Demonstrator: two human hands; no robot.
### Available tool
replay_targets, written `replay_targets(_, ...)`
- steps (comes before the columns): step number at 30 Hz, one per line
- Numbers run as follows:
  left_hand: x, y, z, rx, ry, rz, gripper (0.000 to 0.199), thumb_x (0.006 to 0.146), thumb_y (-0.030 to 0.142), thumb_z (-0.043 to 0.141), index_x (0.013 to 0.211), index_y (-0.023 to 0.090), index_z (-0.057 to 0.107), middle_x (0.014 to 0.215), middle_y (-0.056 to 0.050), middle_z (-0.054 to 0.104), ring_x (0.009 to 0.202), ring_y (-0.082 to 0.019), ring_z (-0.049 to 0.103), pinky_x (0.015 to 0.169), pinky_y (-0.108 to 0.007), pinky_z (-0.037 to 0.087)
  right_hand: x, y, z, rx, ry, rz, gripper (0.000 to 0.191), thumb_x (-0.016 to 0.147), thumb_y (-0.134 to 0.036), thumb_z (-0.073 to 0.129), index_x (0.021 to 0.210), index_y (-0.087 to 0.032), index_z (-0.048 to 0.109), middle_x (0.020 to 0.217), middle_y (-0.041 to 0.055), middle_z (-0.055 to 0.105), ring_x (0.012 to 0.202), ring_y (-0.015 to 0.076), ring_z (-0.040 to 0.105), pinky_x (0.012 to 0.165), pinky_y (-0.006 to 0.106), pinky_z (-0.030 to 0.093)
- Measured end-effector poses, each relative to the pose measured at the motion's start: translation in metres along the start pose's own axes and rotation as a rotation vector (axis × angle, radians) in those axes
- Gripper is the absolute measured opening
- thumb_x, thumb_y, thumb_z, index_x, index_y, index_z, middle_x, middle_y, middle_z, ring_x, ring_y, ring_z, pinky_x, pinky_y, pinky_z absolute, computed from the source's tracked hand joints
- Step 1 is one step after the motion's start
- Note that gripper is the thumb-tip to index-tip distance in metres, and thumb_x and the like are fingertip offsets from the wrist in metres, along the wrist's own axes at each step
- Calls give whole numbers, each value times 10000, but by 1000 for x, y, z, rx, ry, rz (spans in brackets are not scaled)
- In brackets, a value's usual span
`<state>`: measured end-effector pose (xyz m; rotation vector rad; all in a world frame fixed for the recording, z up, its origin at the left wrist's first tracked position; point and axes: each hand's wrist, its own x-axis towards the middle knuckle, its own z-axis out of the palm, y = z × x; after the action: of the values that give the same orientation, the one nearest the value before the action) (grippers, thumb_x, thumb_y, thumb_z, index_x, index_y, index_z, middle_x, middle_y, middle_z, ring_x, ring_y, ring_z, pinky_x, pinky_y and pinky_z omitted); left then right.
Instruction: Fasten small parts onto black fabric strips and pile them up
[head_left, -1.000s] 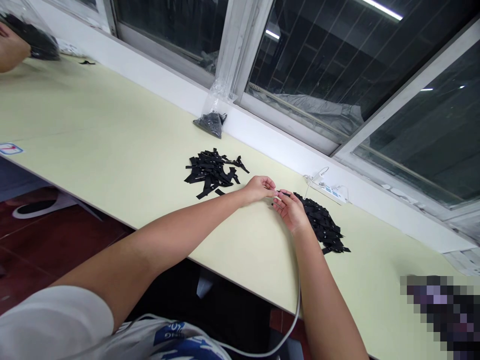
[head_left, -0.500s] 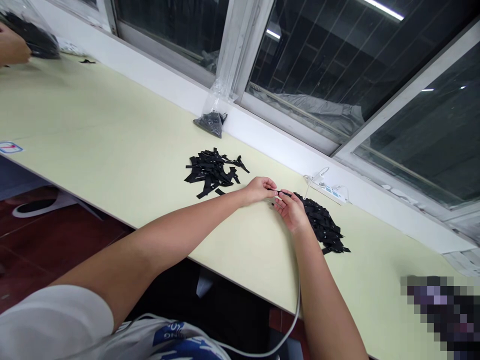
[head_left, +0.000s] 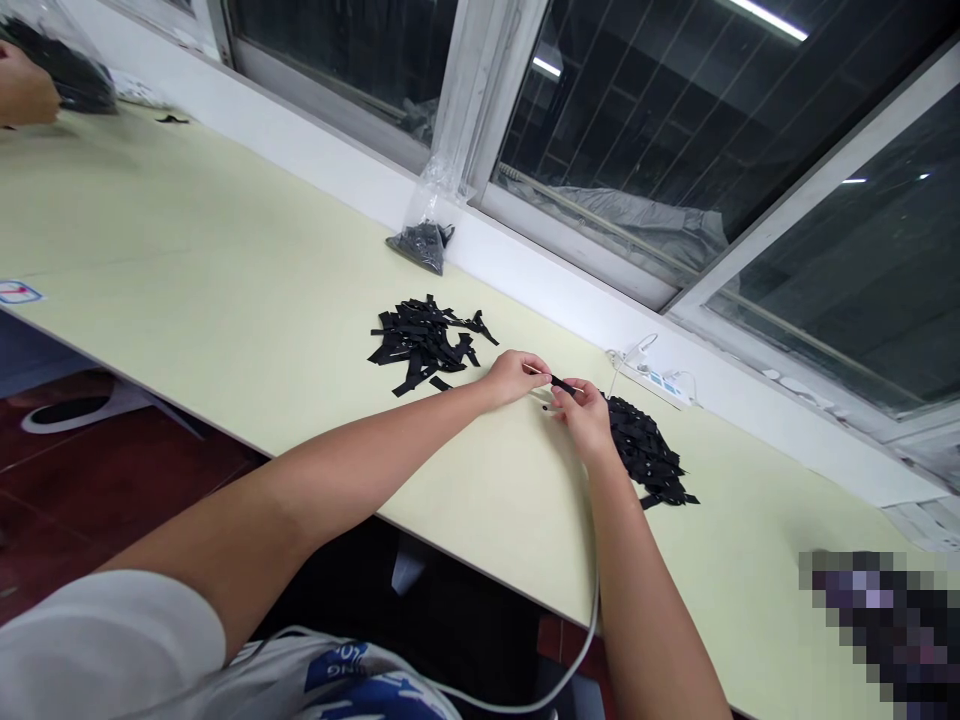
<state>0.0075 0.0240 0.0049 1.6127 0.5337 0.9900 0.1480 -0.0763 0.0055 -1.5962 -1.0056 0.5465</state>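
Between my hands is a short black fabric strip [head_left: 562,385], held above the pale table [head_left: 517,480]. My left hand [head_left: 519,377] pinches its left end, and a thin light stick-like piece shows by those fingers. Fingers of my right hand [head_left: 587,412] are closed on the strip's other end. A small dark bit [head_left: 545,408] is just below the fingertips; whether it is held or lies on the table I cannot tell. Left of my hands lies a loose pile of black strips [head_left: 424,340]. A denser pile of black strips [head_left: 646,450] lies beside my right wrist.
A clear bag with black pieces [head_left: 424,245] stands by the wall. Behind the right pile is a white power strip [head_left: 649,380] with cables. Another person's hand [head_left: 26,90] is at the far left, near a larger bag [head_left: 67,70]. A white cable [head_left: 581,650] crosses my lap.
My hands have drawn slightly apart and turned, so more of the black strip shows between them. The piles have not moved.
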Motion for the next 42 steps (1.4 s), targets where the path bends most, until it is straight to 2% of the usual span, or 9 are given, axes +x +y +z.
replay_targets(3,4,-2,0,-23,76,-3,113,722,202,728,808,129,725,835,-67,717,776,-148,625,775,-299,492,3,-1,-15,-389,28,-83,408,709,-449,693,1032,-207,633,860,33,706,688,178,612,673,319,480)
replay_targets(5,6,-4,-1,-24,105,6,100,727,191,719,805,130,708,826,-57,708,752,-137,616,743,-285,486,4,-3,-26,-552,23,-93,332,730,-427,648,981,-210,671,831,29,706,680,180,602,676,316,454)
replay_targets(10,7,-3,-1,110,133,52,57,777,177,669,823,146,657,815,-25,685,708,-121,586,698,-269,474,-2,-8,-32,-723,-184,-94,191,752,-378,622,795,-223,725,761,22,702,706,190,610,679,297,430)
replay_targets(12,6,-3,-1,160,140,60,44,793,166,654,831,150,640,834,-26,685,729,-126,592,719,-273,484,-6,-10,-26,-738,-209,-123,182,776,-364,613,800,-228,732,787,20,715,727,189,620,702,292,433)
replay_targets(19,4,-1,2,270,121,48,35,826,164,632,858,156,618,877,-38,687,757,-139,603,761,-294,493,-7,-8,-7,-772,-164,-227,155,837,-324,606,838,-236,734,817,15,723,742,180,628,729,284,429)
replay_targets(27,0,0,0,357,82,68,37,857,177,591,892,167,597,914,-47,673,802,-161,588,789,-312,489,0,5,0,-848,-159,-266,108,862,-261,594,794,-208,660,829,75,707,762,218,626,705,315,429)
replay_targets(34,-3,2,-2,378,64,83,56,868,161,562,915,175,588,860,-30,649,749,-155,554,778,-309,466,-4,6,0,-817,-175,-352,93,871,-236,549,915,-219,628,846,59,693,753,209,610,697,309,419)
replay_targets(38,-3,0,-3,332,38,108,59,862,168,571,913,181,596,854,-12,653,734,-138,558,747,-287,457,-3,0,-6,-695,-71,-343,202,887,-292,501,1007,-206,638,924,66,701,779,209,618,750,326,435)
replay_targets(42,-5,1,1,249,-66,122,63,843,196,606,894,168,629,857,-11,671,732,-122,569,728,-271,455,-1,-6,-13,-554,98,-294,265,896,-401,503,965,-200,662,895,60,699,711,198,601,749,336,443)
